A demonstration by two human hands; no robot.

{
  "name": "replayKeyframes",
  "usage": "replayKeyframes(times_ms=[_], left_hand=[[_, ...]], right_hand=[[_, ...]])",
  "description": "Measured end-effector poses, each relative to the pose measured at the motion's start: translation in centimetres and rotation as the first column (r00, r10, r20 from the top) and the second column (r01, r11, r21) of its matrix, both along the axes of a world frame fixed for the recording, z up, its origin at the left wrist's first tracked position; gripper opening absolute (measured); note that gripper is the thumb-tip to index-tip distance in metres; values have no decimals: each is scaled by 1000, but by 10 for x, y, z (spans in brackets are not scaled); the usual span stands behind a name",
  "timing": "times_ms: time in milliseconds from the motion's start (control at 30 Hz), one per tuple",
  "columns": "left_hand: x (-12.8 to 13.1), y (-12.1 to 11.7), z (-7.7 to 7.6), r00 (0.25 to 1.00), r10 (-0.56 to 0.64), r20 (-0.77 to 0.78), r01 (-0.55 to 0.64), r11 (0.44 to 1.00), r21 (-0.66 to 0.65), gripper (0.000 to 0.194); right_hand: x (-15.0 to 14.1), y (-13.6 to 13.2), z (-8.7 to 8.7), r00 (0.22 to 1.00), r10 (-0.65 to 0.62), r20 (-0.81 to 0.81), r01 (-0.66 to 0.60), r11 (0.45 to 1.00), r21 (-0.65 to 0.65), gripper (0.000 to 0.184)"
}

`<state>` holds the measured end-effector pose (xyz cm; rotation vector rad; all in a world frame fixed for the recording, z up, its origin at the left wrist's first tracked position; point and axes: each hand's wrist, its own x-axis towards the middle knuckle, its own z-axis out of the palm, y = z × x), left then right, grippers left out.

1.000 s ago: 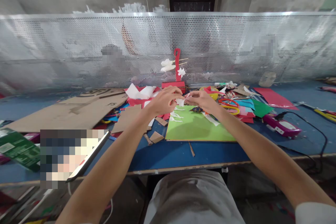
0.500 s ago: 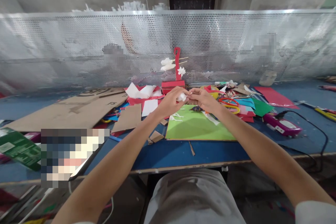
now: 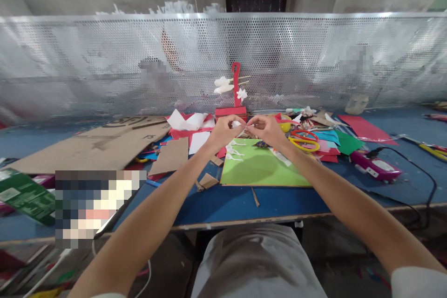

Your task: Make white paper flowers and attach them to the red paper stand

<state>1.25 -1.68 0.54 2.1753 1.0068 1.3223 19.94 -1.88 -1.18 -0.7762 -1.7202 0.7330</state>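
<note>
Both hands meet above the far edge of a lime green sheet (image 3: 261,170) on the blue table (image 3: 244,205). My left hand (image 3: 223,132) and my right hand (image 3: 267,129) each pinch a small white paper piece (image 3: 238,124) held between them. Below the hands, small white paper shapes (image 3: 233,151) lie on the green sheet. Just behind stands a red card stand (image 3: 235,98) with white paper flowers on sticks.
Cardboard sheets (image 3: 94,146) lie at the left. Coloured paper scraps, red and yellow scissors (image 3: 303,140) and a purple glue gun (image 3: 373,166) with its black cable sit at the right. A perforated metal screen (image 3: 104,60) backs the table. A green box (image 3: 24,195) is at far left.
Both hands have risen slightly and drawn the white paper piece away from the green sheet toward the red stand, with the fingers working it into a tighter pinch.
</note>
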Motion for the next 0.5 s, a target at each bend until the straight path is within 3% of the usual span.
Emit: replayKeyframes(times_ms=[133,267,500], left_hand=[[0,4,-1,988,-36,147,59,986,-155,10],[1,5,-4,949,-119,291,214,922,-322,8],[0,4,-2,870,-334,361,440,858,-266,22]], right_hand=[[-2,-2,-3,996,-30,82,24,997,67,26],[-2,0,-3,998,-25,60,19,996,87,25],[13,9,1,997,61,-40,-61,998,-1,27]])
